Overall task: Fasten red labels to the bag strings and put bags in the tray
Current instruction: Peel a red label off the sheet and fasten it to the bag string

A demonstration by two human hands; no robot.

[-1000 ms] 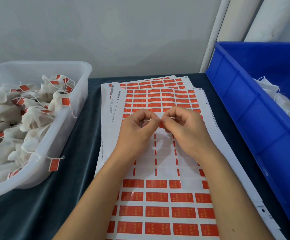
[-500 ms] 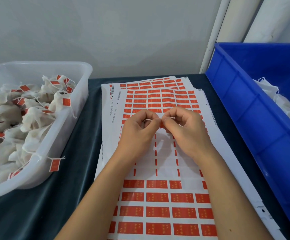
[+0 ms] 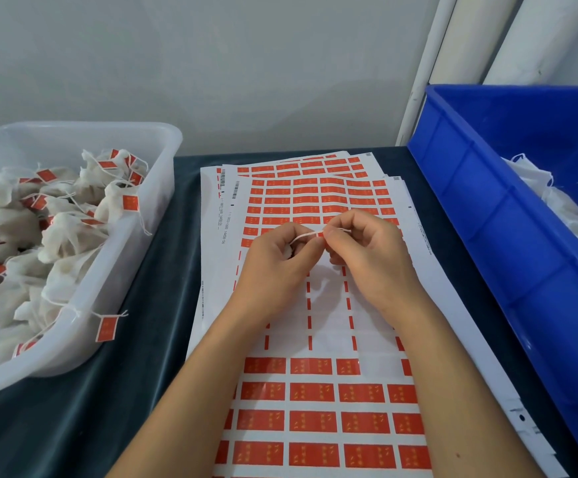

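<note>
Over the label sheets (image 3: pixel 315 391) my left hand (image 3: pixel 277 260) and my right hand (image 3: pixel 366 253) meet fingertip to fingertip. Between them they pinch a small red label (image 3: pixel 320 234) folded onto a white bag string (image 3: pixel 301 237). A bit of white bag (image 3: pixel 286 251) shows inside my left palm; most of it is hidden. The clear plastic tray (image 3: pixel 84 319) at the left holds several white bags with red labels (image 3: pixel 73 219). One label (image 3: pixel 106 328) hangs over its near wall.
A blue bin (image 3: pixel 487 208) at the right holds unlabelled white bags (image 3: pixel 556 205). More label sheets (image 3: pixel 301 167) fan out behind the top one. Dark cloth (image 3: pixel 149 339) covers the table between tray and sheets. A grey wall stands behind.
Both hands stay in the same spot over the sheets; the fingertips have shifted slightly while pressing the label on the string.
</note>
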